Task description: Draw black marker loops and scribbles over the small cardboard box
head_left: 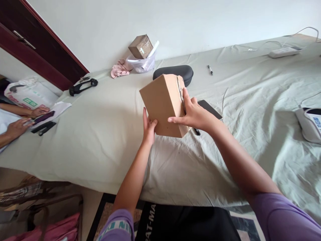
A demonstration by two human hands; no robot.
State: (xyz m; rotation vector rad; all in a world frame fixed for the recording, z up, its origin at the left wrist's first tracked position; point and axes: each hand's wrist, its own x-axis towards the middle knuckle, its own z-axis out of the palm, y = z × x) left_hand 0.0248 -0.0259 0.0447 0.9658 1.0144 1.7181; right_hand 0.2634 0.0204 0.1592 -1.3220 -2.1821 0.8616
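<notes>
A brown cardboard box (160, 103) is held tilted above the cloth-covered table, between my two hands. My left hand (149, 130) grips its lower left side, thumb on the near face and fingers partly hidden behind. My right hand (192, 112) holds the right side, thumb across the near edge and fingers along the taped seam. Behind the box lies a black oval case (185, 72), partly covered by it. A dark flat object (209, 108) rests behind my right wrist, and a black pen-like object (197, 132) shows just below that hand.
A second taped box (141, 47) sits on a clear plastic tub (144, 65) by the wall, beside a pink cloth (120, 68). A marker (210, 70) and power strip (284, 52) lie right. At left, another person's hands (18, 129) are near a phone (44, 117).
</notes>
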